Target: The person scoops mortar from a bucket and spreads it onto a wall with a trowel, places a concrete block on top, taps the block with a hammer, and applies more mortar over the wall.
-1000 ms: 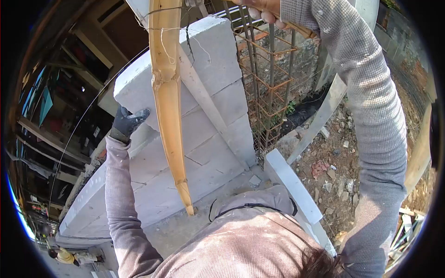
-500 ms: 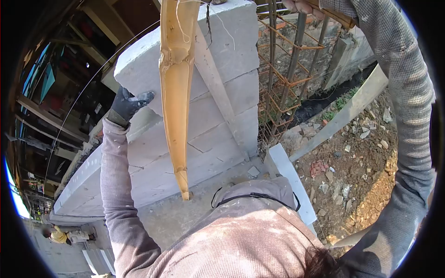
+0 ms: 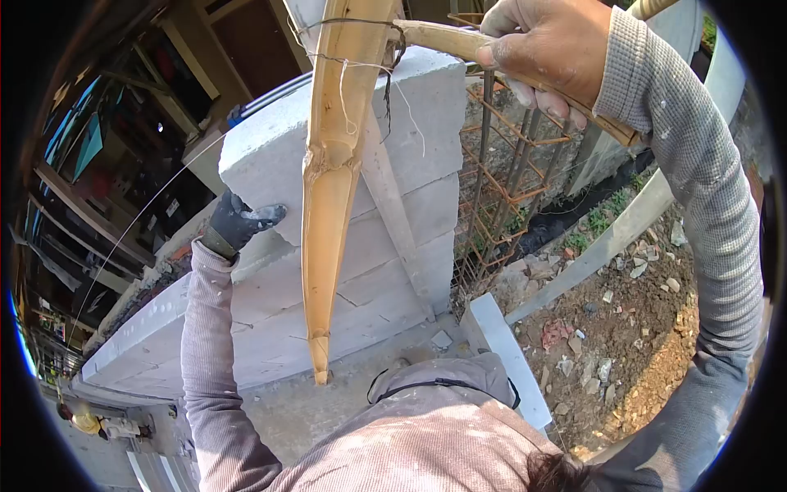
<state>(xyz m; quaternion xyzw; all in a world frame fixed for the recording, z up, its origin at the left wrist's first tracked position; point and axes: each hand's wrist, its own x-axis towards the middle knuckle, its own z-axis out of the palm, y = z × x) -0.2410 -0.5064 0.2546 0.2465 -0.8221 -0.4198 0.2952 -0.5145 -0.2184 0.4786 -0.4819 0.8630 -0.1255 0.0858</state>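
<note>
The gloved left hand (image 3: 244, 221) grips the left end of a pale block (image 3: 270, 176) topping the wall (image 3: 369, 303). Between the hands, a split bamboo pole (image 3: 332, 201) stands before the wall, dark wire (image 3: 399, 51) tied near its upper part. Rusty rebar (image 3: 500, 193) shows below the bare right hand (image 3: 549, 61), which clasps a wooden stick (image 3: 443, 38) reaching left to the pole.

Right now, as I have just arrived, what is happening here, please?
The person's gloved left hand is at the edge of a pale block wall. The bare right hand grips a tan stick. A split bamboo pole is in front of the wall, with dark wire at its upper part.
</note>
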